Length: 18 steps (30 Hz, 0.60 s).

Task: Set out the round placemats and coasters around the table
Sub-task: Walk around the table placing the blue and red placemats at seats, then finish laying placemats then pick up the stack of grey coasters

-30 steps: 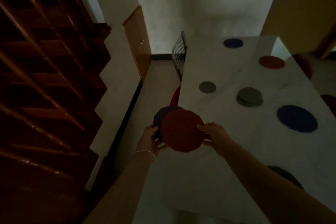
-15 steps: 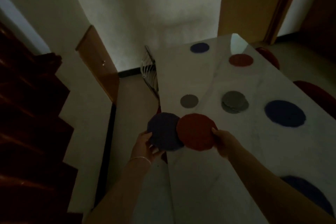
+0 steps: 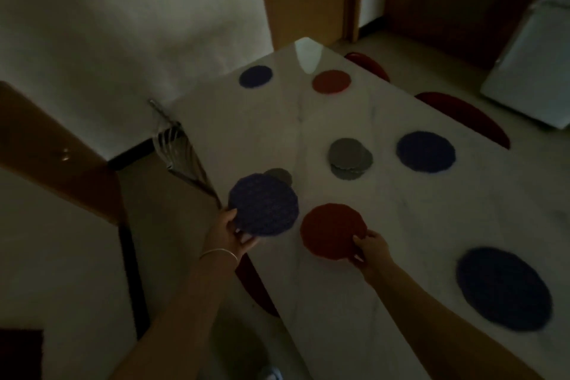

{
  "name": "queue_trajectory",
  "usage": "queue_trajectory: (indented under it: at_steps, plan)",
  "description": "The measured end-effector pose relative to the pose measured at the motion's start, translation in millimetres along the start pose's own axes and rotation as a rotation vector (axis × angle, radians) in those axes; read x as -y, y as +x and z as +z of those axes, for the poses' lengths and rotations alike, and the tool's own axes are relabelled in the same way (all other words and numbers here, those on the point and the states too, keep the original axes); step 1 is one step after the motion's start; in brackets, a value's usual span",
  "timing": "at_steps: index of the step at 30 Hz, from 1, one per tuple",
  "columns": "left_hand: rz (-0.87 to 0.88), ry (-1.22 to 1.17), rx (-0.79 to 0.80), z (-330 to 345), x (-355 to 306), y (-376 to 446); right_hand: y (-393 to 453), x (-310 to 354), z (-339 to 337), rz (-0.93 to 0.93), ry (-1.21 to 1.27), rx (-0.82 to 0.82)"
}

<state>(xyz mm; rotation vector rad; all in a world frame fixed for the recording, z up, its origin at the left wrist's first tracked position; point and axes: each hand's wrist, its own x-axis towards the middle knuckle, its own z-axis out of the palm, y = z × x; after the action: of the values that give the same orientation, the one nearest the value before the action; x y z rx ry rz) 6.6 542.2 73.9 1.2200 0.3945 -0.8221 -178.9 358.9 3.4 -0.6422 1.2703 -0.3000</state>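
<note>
Over a white table (image 3: 401, 225), the right hand (image 3: 370, 248) pinched a red placemat (image 3: 333, 231) nearly laid down; the left hand (image 3: 228, 233) gripped a blue placemat (image 3: 263, 204), likely placed next.

Gray coaster (image 3: 279, 175) partly hidden behind held blue placemat (image 3: 263, 204); dim, blurry pic.
</note>
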Motion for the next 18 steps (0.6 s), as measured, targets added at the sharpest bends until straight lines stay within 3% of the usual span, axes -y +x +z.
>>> queue_trajectory:
  at_steps: [6, 12, 18]
  plan:
    - [-0.016, 0.209, 0.202, 14, -15, 33, -21, -44, 24, 0.001, 0.129, -0.095]
    - [-0.089, 0.292, 0.291, 8, -34, 47, -34, -84, 54, 0.022, 0.207, -0.157]
    - [-0.15, 0.364, 0.325, 10, -32, 56, -36, -93, 51, -0.103, 0.07, -0.181]
